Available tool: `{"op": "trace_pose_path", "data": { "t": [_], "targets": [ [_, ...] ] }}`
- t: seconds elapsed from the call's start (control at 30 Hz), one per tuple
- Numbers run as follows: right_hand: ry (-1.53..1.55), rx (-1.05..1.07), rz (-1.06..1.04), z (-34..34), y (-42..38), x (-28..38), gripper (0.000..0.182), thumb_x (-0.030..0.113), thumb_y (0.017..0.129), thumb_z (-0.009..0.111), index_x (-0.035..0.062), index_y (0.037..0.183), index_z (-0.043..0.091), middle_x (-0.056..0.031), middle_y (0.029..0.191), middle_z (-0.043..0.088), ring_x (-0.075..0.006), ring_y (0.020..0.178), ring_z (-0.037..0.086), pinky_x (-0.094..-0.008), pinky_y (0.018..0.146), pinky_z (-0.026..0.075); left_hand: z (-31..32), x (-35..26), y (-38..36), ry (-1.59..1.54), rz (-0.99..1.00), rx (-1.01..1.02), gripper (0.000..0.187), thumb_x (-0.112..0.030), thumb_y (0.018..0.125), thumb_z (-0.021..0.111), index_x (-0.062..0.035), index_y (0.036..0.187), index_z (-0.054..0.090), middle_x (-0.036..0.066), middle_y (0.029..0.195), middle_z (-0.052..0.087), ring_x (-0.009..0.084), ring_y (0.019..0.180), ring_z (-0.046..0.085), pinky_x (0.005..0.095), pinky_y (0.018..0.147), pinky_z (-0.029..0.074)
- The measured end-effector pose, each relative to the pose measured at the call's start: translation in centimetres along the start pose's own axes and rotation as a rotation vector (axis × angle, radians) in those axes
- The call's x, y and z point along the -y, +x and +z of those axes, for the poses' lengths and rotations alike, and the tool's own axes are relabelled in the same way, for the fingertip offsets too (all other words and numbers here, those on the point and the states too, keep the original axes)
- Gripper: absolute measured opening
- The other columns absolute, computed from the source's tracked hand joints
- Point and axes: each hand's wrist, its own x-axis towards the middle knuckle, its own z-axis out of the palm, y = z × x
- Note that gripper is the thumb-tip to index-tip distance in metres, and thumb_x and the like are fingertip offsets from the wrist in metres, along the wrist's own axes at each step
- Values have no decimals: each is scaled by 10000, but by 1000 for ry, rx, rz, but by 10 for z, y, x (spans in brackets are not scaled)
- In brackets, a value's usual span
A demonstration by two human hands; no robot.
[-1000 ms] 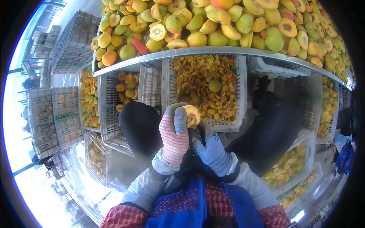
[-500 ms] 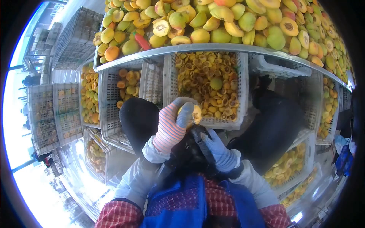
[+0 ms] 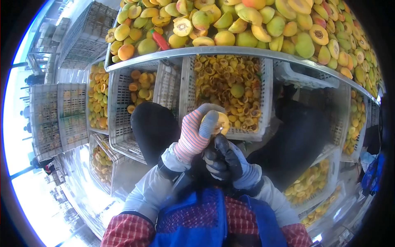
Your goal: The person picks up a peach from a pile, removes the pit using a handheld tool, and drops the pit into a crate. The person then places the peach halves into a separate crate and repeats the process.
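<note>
My left hand point(image 3: 196, 131), in a pink-and-grey striped glove, grips a yellow peach half point(image 3: 221, 123) with its cut side turned toward my right. Just below the fruit is my right hand point(image 3: 225, 161), in a blue-grey glove with dark fingers. Its fingers are curled closed around a small tool; only a bright metal glint point(image 3: 221, 129) shows at the peach's edge, and the rest is hidden by the fingers. Both hands are over my lap, in front of a crate point(image 3: 268, 94) filled with scooped-out peach pieces.
A metal-edged table point(image 3: 214, 50) piled with halved peaches point(image 3: 304, 44) spans the top. A red-handled object point(image 3: 160, 40) lies among them. More crates stand left, such as one part-filled crate point(image 3: 119, 99), and right, with one low crate point(image 3: 314, 185). My knees flank the middle crate.
The peach half and my left hand have shifted slightly right. My right hand has turned, its dark fingers now curled up close to the fruit. The view has shifted slightly.
</note>
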Motion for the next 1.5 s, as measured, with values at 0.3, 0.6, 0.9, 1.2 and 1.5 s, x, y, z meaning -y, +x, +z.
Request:
{"op": "trace_pose_path", "data": {
  "t": [0.3,0.6,0.9,1.2,1.5],
  "targets": [
    [589,374,244,-12,9,-5,473,554,934,384,104,886,521,31,546,372,-63,377,345,-228,348,310,0,12,-8,-357,-272,-17,356,-350,929,524,-12,995,613,31,853,621,91,785,553,240,728,452],
    [593,510,198,-25,17,-16,465,542,935,395,94,854,492,22,553,403,-73,382,373,-239,350,344,9,16,-10,-325,-209,-127,330,-329,917,535,-15,975,618,53,822,643,114,748,609,244,689,483],
    [507,690,145,18,7,-1,475,498,939,423,39,839,492,10,557,407,-86,386,371,-240,352,328,-4,37,-18,-489,-230,-108,456,-483,888,537,-40,963,610,55,810,631,153,748,616,281,690,512],
    [453,204,106,-27,16,-2,487,529,944,385,96,912,604,44,545,330,-69,378,287,-227,363,248,-137,18,-30,282,127,-730,428,-394,900,575,-16,1100,568,81,969,607,175,910,593,292,804,483],
    [177,-104,18,-17,13,14,465,527,949,370,101,836,517,32,520,325,-74,371,283,-219,337,232,-33,32,73,1178,-51,-89,377,-362,825,617,-94,1090,607,149,896,633,305,896,600,382,768,491]
  ]
}}
